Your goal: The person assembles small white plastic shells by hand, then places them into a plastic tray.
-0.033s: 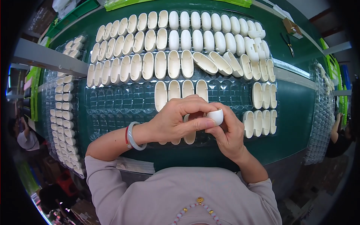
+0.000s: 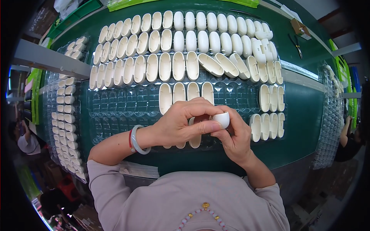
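Between my two hands is a small white plastic shell [image 2: 221, 120], its rounded end showing and the rest covered by fingers. My left hand [image 2: 192, 120] is closed on it, thumb along the near side and fingers over the top. From the right, my right hand [image 2: 236, 139] pinches the same shell with thumb and fingers. Below and behind my hands, several cream shells [image 2: 207, 92] stand hollow side up in a clear plastic tray [image 2: 127, 102]. My left hand hides part of the nearest row.
Farther rows hold hollow-up shells [image 2: 153, 67] and white shells [image 2: 202, 41] with domed sides up. Another shell tray [image 2: 69, 127] lies left, stacked clear trays [image 2: 329, 115] right. Pliers [image 2: 296, 47] and a small cardboard box [image 2: 300, 29] are at the far right. Grey beams [image 2: 54, 59] flank the green table [image 2: 296, 133].
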A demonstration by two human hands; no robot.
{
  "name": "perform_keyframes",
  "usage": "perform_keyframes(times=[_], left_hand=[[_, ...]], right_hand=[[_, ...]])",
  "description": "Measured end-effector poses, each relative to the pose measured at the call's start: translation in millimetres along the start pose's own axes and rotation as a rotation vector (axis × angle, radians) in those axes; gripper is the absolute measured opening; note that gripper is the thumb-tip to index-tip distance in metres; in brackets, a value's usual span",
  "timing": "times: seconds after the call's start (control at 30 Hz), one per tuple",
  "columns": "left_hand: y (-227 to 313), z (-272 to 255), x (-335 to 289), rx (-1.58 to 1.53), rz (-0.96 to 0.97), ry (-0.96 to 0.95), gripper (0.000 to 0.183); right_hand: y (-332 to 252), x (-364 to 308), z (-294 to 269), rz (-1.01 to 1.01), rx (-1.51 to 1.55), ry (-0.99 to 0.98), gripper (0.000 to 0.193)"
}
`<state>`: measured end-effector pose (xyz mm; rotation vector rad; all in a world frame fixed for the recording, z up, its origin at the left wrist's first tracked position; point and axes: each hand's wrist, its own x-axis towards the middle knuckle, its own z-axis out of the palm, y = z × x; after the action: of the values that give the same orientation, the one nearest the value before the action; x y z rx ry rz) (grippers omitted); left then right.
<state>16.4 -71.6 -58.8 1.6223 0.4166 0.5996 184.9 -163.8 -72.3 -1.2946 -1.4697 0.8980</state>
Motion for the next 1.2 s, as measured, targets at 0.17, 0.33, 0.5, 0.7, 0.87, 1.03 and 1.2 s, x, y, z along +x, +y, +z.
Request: perform_keyframes(times=[0.17,0.33,0.5,0.7,0.87,1.03,1.2], left_hand=[[0.9,1.8,-0.1,-0.014,-0.018,-0.001,0.026],[-1.6,2.4,-1.7,-0.025,-0.067,0.024,0.02],[-6.2,4.4,-2.2,-0.026,-0.075,0.081,0.025],[-3.7,4.8,-1.1,-0.101,-0.16,0.114,0.039],[-2.7,4.0,-0.8,-0.227,-0.203,0.115,0.044],[-1.8,4.8,-0.4,-0.239,-0.214,0.113,0.046],[1.4,2.7,2.1,-0.286,-0.251,0.058,0.043]], right_hand=[[1.2,-1.9,-0.3,0.017,0.011,0.001,0.044],[-0.8,0.1,2.1,-0.036,-0.098,0.015,0.043],[-0.1,0.7,10.3,-0.203,-0.259,-0.02,0.04],[-2.4,-0.8,11.5,-0.086,-0.231,-0.034,0.04],[-3.9,0.5,12.2,-0.083,-0.162,-0.032,0.038],[-3.5,0.4,11.5,-0.062,-0.135,-0.033,0.037],[-1.9,-3.7,5.7,0.044,-0.078,-0.079,0.037]])
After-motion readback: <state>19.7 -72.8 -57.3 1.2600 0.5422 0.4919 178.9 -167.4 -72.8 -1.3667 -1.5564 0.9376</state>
